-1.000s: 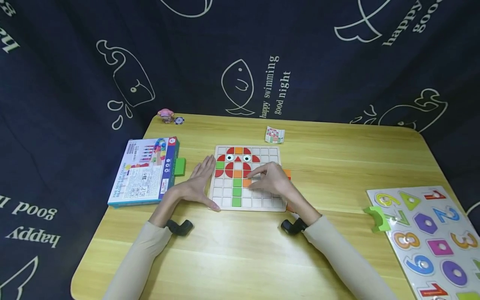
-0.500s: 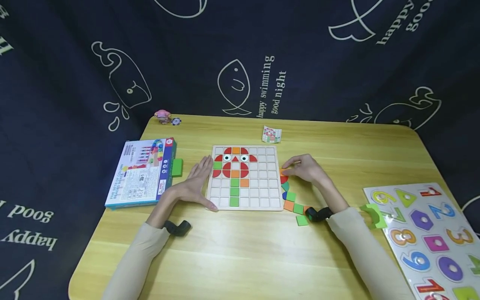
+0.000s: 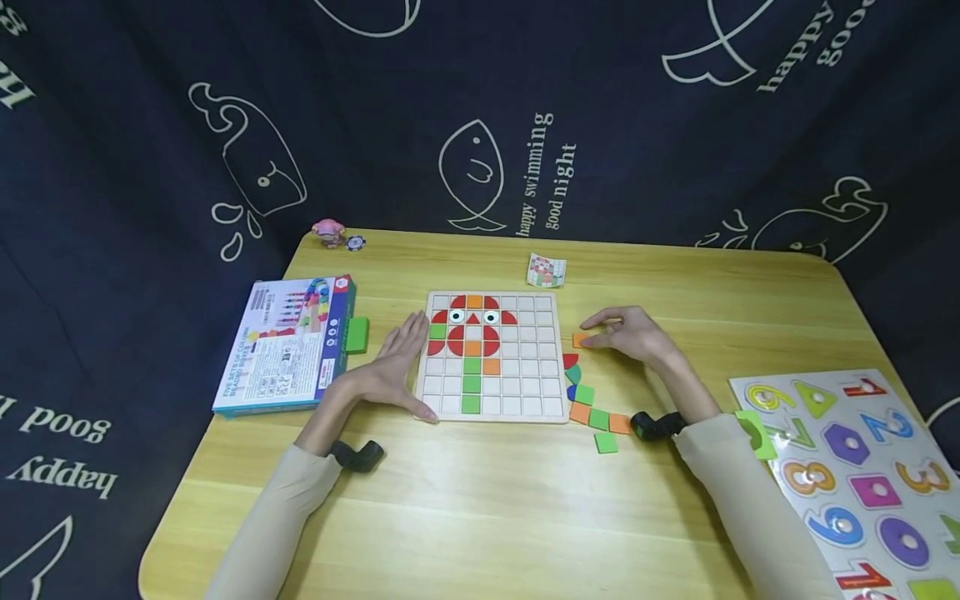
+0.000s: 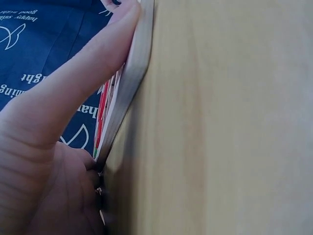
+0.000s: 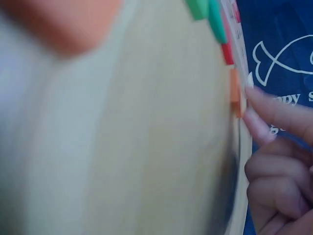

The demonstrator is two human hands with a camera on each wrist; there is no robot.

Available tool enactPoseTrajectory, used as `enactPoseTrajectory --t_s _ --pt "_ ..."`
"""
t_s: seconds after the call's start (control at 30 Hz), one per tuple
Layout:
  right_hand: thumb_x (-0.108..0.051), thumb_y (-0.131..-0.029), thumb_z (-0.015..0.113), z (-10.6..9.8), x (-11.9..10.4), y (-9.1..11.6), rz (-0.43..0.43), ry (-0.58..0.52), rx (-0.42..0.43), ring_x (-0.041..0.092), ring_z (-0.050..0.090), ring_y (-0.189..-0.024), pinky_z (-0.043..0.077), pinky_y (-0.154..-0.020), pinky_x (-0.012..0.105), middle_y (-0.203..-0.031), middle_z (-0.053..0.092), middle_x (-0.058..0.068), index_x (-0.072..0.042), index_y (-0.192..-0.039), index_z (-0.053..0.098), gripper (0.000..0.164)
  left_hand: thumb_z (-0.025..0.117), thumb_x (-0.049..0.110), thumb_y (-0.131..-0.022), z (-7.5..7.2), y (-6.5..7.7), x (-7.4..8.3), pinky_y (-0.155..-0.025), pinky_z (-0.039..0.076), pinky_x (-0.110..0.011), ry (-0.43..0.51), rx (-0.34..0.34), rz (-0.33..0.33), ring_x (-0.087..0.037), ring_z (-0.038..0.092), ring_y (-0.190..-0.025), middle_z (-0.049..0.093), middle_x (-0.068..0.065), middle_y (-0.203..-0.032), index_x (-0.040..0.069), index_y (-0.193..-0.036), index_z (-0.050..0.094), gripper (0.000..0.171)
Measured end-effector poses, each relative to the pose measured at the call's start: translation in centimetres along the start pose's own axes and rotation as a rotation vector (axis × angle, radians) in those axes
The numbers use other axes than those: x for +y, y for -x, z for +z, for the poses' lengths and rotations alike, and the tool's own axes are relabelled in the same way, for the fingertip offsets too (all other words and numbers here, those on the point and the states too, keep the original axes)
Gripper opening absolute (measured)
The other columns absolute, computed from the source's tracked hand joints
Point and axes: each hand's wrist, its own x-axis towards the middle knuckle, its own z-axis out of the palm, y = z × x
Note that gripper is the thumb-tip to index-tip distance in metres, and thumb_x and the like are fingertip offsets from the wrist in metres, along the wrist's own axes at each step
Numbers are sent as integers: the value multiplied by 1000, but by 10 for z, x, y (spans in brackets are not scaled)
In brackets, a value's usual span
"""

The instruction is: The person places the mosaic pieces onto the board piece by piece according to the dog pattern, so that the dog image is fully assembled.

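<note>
My left hand (image 3: 390, 371) rests spread along the left edge of a wooden grid board (image 3: 525, 406), thumb near its lower left corner. Red, orange and green pieces and two eye tiles (image 3: 491, 317) form a figure on it. To the board's right, my right hand (image 3: 630, 333) pinches an orange square tile (image 3: 580, 340) between thumb and index finger. In the right wrist view the orange tile (image 5: 234, 85) appears at the fingertips. Below it, a red piece (image 3: 572, 361), a teal piece (image 3: 574, 375), green tiles (image 3: 606, 442) and orange tiles (image 3: 580, 413) lie loose.
A picture card (image 3: 547, 271) lies behind the board. At left are a boxed toy (image 3: 285, 350) and a green block (image 3: 357, 335). A number puzzle board (image 3: 847, 467) lies at right, beside a green arch block (image 3: 757, 433). A pink figurine (image 3: 328, 232) stands at the back left.
My right hand has moved from over the grid to the loose pieces at right, uncovering an orange tile in the grid. Another orange tile has shifted right with the fingers. The left hand stays.
</note>
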Motion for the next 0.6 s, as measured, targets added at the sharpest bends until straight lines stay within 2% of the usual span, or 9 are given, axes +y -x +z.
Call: enactPoseTrajectory --t_s 0.13,0.37,0.47,0.6 --pt "-28 -78 81 1 2 1 -23 -2 -35 18 34 -67 27 -61 29 -71 36 -3 -17 -114 69 40 81 71 -53 1 0 0 -122 -6 -54 -2 -2 5 -28 -24 -149 -26 -12 -160 9 -152 -19 154" --pt "-20 -78 80 1 5 3 -47 -3 -37 14 33 -53 28 -53 25 -56 35 -6 -15 -113 68 38 81 71 -53 1 1 0 -122 -6 -55 -10 1 9 -29 -23 -149 -26 -13 -160 8 -152 -19 155" --pt "-20 -81 78 2 5 3 -95 60 -8 14 33 -50 29 -51 25 -55 35 -4 -13 -112 68 33 81 71 -52 0 2 1 -122 -7 -52 -7 2 4 -28 -24 -149 -26 -12 -160 8 -152 -19 155" --pt "-22 -86 73 5 0 4 -155 208 62 13 35 -49 33 -50 26 -54 38 -3 -8 -111 66 30 81 71 -53 0 2 0 -123 -7 -52 -5 4 1 -27 -24 -149 -26 -12 -160 8 -152 -19 154"
